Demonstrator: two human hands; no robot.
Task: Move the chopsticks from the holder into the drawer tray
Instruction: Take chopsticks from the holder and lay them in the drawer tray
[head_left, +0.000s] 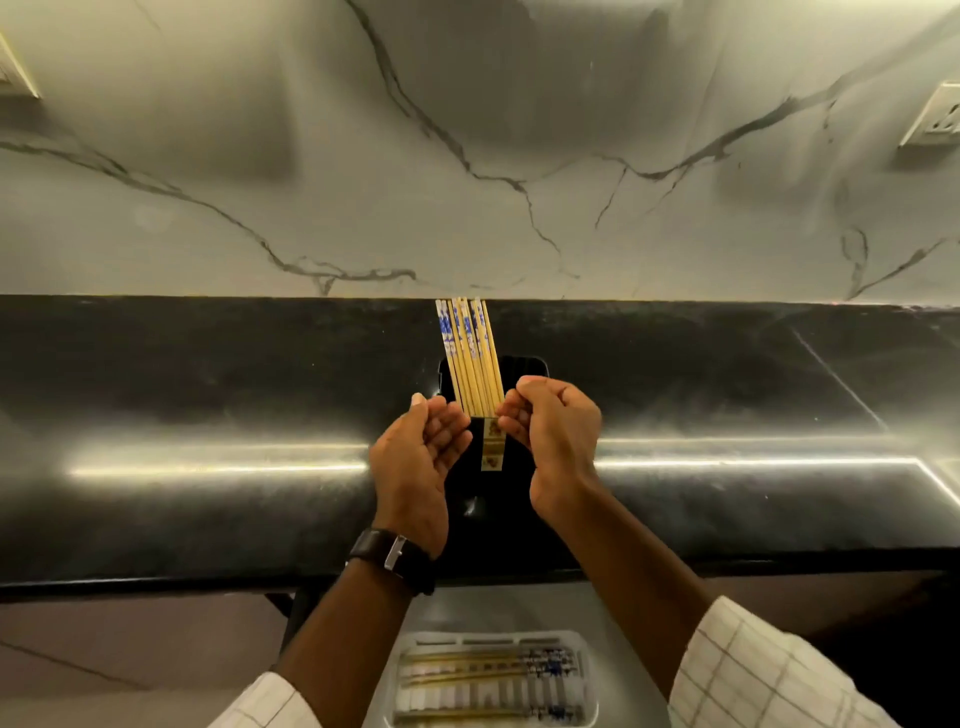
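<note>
At the holder (493, 467), both hands flank the chopsticks (470, 358); neither grips.

A bundle of pale bamboo chopsticks (471, 356) with blue-and-white patterned tops stands upright in a glossy black holder (493, 499), fanned slightly and leaning toward the left side of its opening. The holder bears a small gold label on its front and sits on the dark worktop (208, 415). Below, a white slotted drawer tray (493, 680) already holds several chopsticks lying sideways.
</note>
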